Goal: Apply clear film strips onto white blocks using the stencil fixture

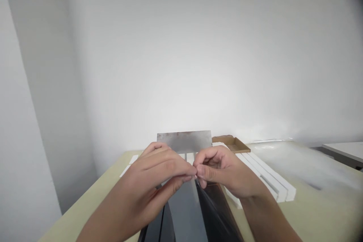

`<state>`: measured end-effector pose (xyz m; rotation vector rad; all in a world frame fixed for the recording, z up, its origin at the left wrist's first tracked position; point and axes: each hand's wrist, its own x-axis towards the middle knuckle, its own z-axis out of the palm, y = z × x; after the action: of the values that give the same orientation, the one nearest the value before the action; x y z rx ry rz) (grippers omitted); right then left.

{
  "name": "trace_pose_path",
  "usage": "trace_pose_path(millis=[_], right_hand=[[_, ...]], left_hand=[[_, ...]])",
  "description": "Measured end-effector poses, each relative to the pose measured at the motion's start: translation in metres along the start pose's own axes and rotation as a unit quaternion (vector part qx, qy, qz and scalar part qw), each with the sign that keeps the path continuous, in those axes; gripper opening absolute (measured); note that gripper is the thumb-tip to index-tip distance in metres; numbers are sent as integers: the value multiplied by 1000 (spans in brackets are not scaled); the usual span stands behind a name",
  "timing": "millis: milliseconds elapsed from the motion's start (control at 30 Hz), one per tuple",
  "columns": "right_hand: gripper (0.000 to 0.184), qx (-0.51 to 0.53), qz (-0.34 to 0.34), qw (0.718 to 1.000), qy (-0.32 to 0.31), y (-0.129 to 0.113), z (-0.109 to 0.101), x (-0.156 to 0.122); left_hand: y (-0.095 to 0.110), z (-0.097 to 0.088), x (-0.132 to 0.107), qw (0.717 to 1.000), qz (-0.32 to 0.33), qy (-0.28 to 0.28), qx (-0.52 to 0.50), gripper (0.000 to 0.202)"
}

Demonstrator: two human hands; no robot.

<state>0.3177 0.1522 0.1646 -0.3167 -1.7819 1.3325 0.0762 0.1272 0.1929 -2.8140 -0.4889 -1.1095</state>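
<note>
Left hand (153,177) and right hand (224,170) meet above the surface (93,200), the right fingers (202,170) pinching a corner of dark plastic film (212,211), which runs down below them. The left fingers (176,166) are closed beside it, their grip unclear. A pinch this near the edge gives sound control; a steel plate (184,140) lies beyond.

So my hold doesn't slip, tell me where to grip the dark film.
Grip the dark film by its top edge, just under the right hand, coming from above with the thumb and fingers. That edge seems to stand slightly off the grey sheet, with a glossy fold running down from it, so it looks like the freest part to pinch.
</note>
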Motion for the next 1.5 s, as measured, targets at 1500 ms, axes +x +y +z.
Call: trace_pose_path(millis=[1500], right_hand=[[28, -8, -15, 1000, 9, -3, 0, -2]], left_hand=[[11, -5, -2, 999, -41, 3, 3, 28]])
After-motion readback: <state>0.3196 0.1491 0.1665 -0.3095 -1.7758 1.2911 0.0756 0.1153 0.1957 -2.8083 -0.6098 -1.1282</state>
